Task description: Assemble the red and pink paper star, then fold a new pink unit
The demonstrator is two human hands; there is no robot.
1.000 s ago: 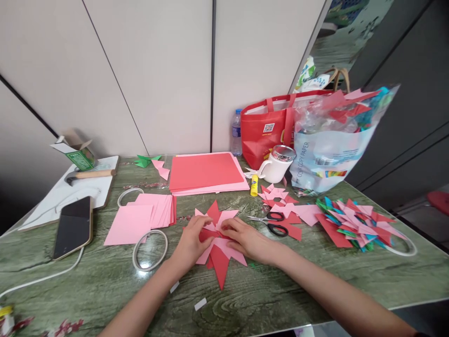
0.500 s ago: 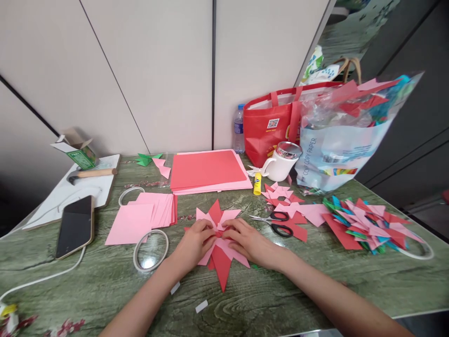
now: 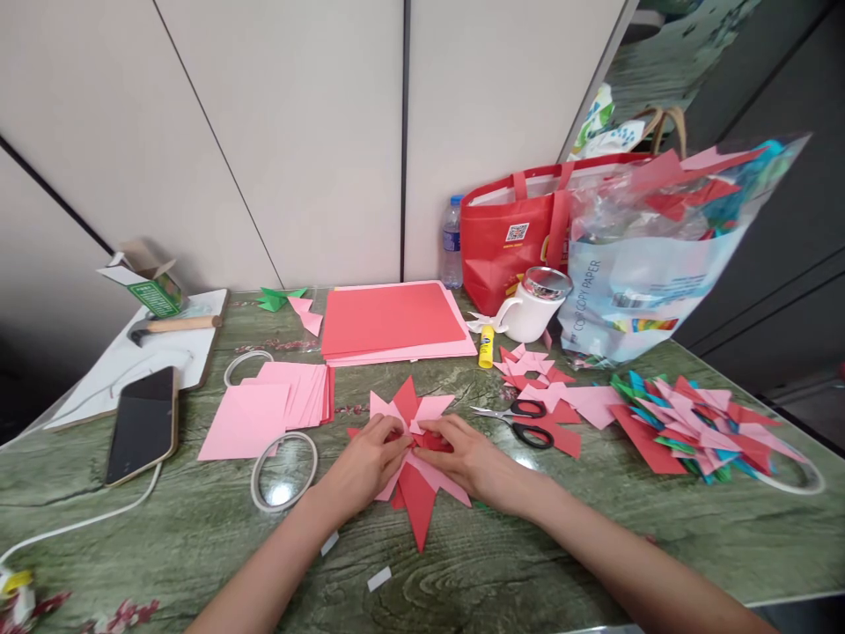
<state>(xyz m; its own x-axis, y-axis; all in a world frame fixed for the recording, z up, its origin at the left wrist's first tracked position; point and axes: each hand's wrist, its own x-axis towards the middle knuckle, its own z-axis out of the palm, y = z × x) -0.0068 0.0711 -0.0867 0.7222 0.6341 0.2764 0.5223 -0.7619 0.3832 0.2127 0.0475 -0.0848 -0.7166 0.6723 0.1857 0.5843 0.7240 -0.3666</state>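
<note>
left fingers (image 3: pixel 381 430) have drawn together and, with right fingers (image 3: pixel 450 431), partly obscure the paper star (image 3: pixel 417 511), grips unclear.

Your red-and-pink star of folded paper (image 3: pixel 418 506) looks matt against the glossy, green, grain-patterned table (image 3: pixel 502 572). You also have black-handled scissors (image 3: pixel 507 415) with smooth metal blades and 2 plastic-looking rings, a white, handled mug (image 3: pixel 529 314) with a mirror-bright lid, a crinkled, shiny, see-through plastic bag (image 3: pixel 660 273) and a dark-headed hammer (image 3: pixel 181 325) with a smooth wooden handle.

There are two hands (image 3: pixel 368 460), one mug (image 3: pixel 528 314), one phone (image 3: pixel 143 427).
</note>
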